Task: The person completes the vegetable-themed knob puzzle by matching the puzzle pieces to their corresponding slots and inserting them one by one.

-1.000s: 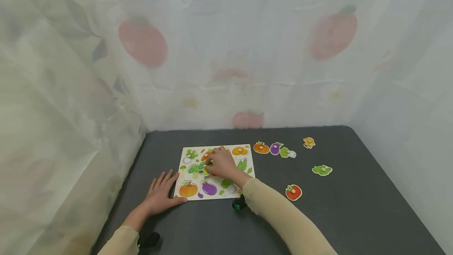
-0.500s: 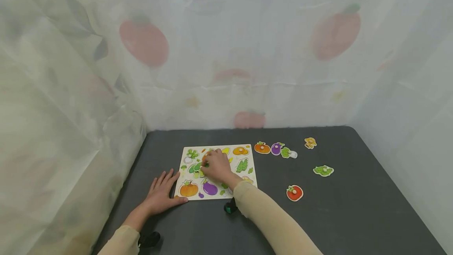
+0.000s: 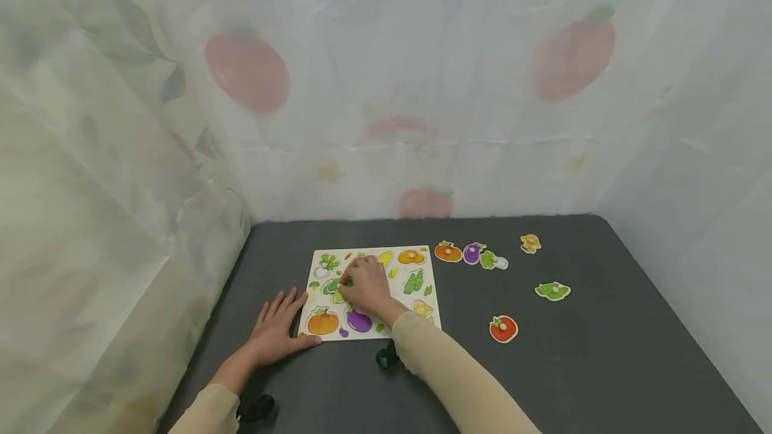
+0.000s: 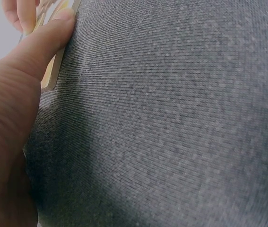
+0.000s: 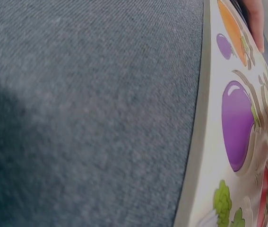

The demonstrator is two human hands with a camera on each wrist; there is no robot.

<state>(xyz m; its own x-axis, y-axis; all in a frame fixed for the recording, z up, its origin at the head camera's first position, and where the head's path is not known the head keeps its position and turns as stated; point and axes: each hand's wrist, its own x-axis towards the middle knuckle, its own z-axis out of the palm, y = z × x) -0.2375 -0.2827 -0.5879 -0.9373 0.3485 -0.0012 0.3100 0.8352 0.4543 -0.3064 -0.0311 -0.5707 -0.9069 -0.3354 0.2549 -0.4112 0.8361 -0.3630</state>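
A white wooden puzzle board (image 5: 208,165) with printed vegetables lies on the dark table. My left hand (image 3: 274,330) rests at the board's lower left corner, fingers spread; in the left wrist view the thumb (image 4: 48,35) lies along its edge. My right hand (image 3: 368,284) is over the board's left middle, pinching a green broccoli puzzle piece (image 3: 339,297) between thumb and fingers. That piece overlaps the printed broccoli picture, and the hand hides part of it. Just below are the printed eggplant (image 3: 359,320) and pumpkin (image 3: 322,322).
Right of the board lie loose knobbed pieces: a pumpkin (image 3: 448,252), an eggplant (image 3: 472,254), a green vegetable with a white stem (image 3: 494,260), a yellow piece (image 3: 530,244), a green pea pod (image 3: 552,291) and a tomato (image 3: 503,329). Printed curtains hang around the table.
My right hand has shifted slightly left and down over the board, with the broccoli piece moving onto the printed broccoli. The left hand has stayed in place.
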